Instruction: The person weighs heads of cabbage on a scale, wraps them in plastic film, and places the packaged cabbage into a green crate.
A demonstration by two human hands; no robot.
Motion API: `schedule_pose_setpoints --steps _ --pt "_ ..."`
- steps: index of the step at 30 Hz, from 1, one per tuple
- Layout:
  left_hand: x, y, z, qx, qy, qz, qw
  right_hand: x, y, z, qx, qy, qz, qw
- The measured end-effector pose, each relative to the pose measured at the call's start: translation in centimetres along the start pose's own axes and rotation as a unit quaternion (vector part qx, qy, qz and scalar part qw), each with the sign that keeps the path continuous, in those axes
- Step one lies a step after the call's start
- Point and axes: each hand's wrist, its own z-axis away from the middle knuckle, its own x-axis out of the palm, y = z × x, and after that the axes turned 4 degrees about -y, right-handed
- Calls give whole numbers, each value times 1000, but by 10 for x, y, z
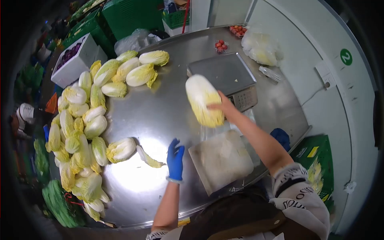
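In my bare right hand (224, 105) is a large napa cabbage (201, 96), white at its base and yellow toward the leaf tips. The cabbage is raised beside the digital scale (221, 72), overlapping its near left corner in view. My left hand (175, 160), in a blue glove, is open above the metal table and holds nothing. A loose cabbage leaf (149, 157) lies just left of the glove, and a single cabbage (121, 150) rests beyond it. To the right of the glove sits a pale, worn board or block (221, 157).
Many napa cabbages (78, 136) are heaped along the table's left side. A white box of purple vegetables (74, 60) stands at the back left. Tomato packs (221, 46) and a plastic bag (261, 46) lie beyond the scale. A green crate (326, 160) stands right of the table.
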Motion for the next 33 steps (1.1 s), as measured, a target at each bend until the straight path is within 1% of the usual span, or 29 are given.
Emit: schedule_pose_setpoints --steps 1,2,3,4,7,10,11,13,14,15,18,19,22,23,24,25,26,27,28,29,30,31,32,33 --pt "4 13 -7 -20 -34 95 995 11 12 25 -45 -21 47 998" --pt "7 37 -10 -64 -68 155 984 22 23 51 -89 -45 90 991" --pt "10 53 -9 -100 -97 180 974 37 25 79 -74 -66 201 975" --pt "10 62 -2 -133 -124 206 962 50 22 105 -62 -90 310 944" --pt "3 64 36 -168 -126 212 954 68 16 156 -41 -151 318 935" --pt "1 54 88 -191 -117 224 948 66 34 182 23 -211 225 951" --pt "0 54 102 -194 -105 229 948 64 41 189 32 -234 219 947" --pt "-12 49 126 -240 -113 221 938 66 54 203 49 -278 202 938" --pt "-17 46 134 -257 -115 217 935 68 55 206 48 -297 219 928" --pt "-19 42 145 -245 -103 213 940 70 54 211 46 -318 238 917" --pt "-24 22 176 -244 -42 237 939 81 56 220 23 -365 304 880" --pt "-26 18 186 -229 -17 220 948 85 58 223 10 -375 325 868" --pt "-41 21 213 -173 -4 153 973 90 63 218 70 -457 227 857" --pt "-44 25 225 -198 22 121 972 85 68 215 178 -463 136 857" --pt "-50 39 239 -224 1 111 968 74 78 210 283 -457 43 842" --pt "-58 36 252 -224 -5 104 969 62 87 207 383 -438 -52 812" --pt "-69 33 269 -225 -11 97 969 49 96 208 386 -419 -76 818" --pt "-88 5 294 -239 30 -20 970 34 104 213 389 -399 -100 824" --pt "-108 -27 322 -248 68 -138 957 26 108 217 389 -378 -124 831" --pt "-125 -39 347 -248 65 -238 937 26 100 223 354 -343 -115 863" --pt "-134 -45 366 -243 57 -337 908 24 95 227 333 -299 -87 890" --pt "-132 -45 381 -277 25 -471 837 21 90 230 308 -250 -60 916" --pt "-130 -42 388 -298 -8 -595 746 17 87 233 281 -196 -33 939" --pt "-122 -37 381 -210 21 -605 768 10 90 235 228 -167 -14 959"
